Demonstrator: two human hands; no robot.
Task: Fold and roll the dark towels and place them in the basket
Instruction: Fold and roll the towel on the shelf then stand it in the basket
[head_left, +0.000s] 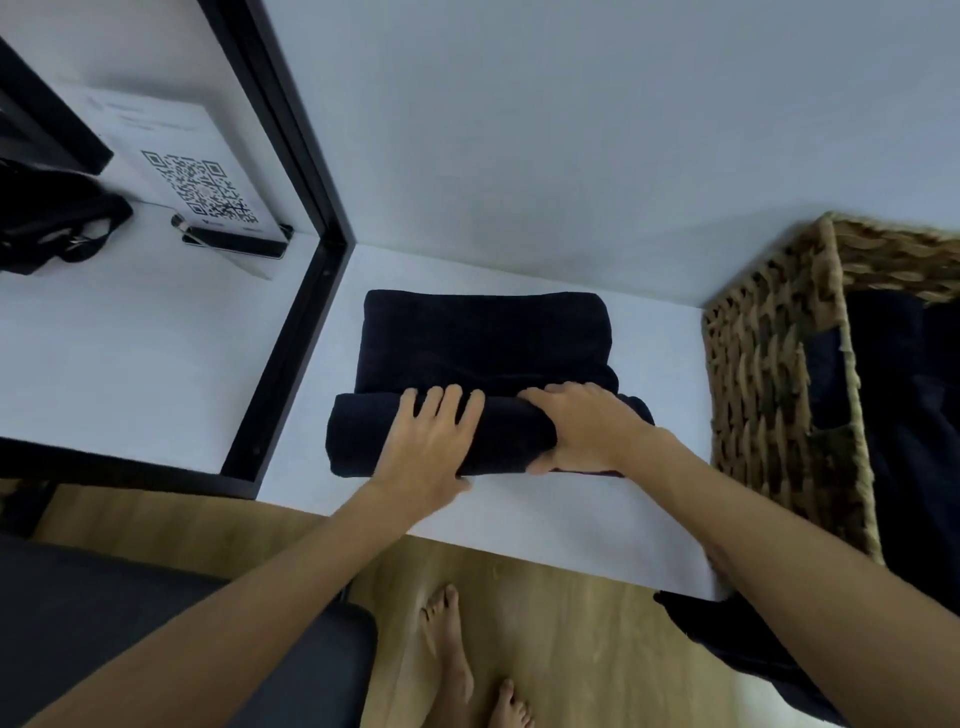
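A dark navy towel (483, 338) lies folded on the white tabletop (654, 332), its near end rolled into a thick cylinder. My left hand (431, 441) grips the left half of the roll, fingers spread over its top and thumb under the near side. My right hand (587, 426) grips the right half the same way, fingers curved over the top. A woven wicker basket (769, 374) stands at the right edge of the table, with dark towels (904, 374) inside it.
A black frame post (291, 332) divides the table left of the towel. Behind it stand a QR-code sign (200, 187) and a black bag (52, 218). Dark cloth (737, 644) hangs below the table at right. A dark seat (156, 623), my bare feet and wood floor lie below.
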